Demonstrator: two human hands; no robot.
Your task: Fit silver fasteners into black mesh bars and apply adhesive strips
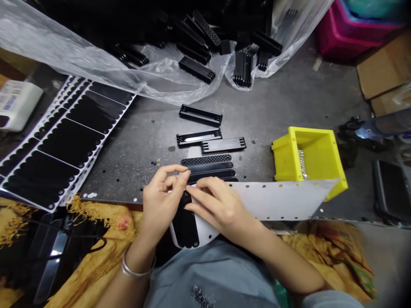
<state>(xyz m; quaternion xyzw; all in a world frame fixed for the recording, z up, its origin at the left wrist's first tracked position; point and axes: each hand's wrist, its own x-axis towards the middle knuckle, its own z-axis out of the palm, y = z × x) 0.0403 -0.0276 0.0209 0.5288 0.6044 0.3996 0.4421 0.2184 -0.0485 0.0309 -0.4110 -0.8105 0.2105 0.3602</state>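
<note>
My left hand (162, 194) pinches thumb and forefinger together at the edge of a white backing sheet (276, 200) that carries black oblong stickers (188, 222). My right hand (221, 207) rests on that sheet with its fingers pressed on the sheet beside the left fingertips. What the pinch holds is too small to make out. Just beyond the hands lie a black mesh strip (205, 160) and plain black strips (212, 172). Farther out sit three black plastic combs-like parts (201, 115), (198, 137), (224, 145).
A stack of sticker sheets (64, 141) lies at the left. A clear plastic bag (154, 72) full of black parts spreads across the back. A yellow bin (308, 160) stands at the right, holding small silvery pieces. Yellow cloth (96, 239) covers my lap edge.
</note>
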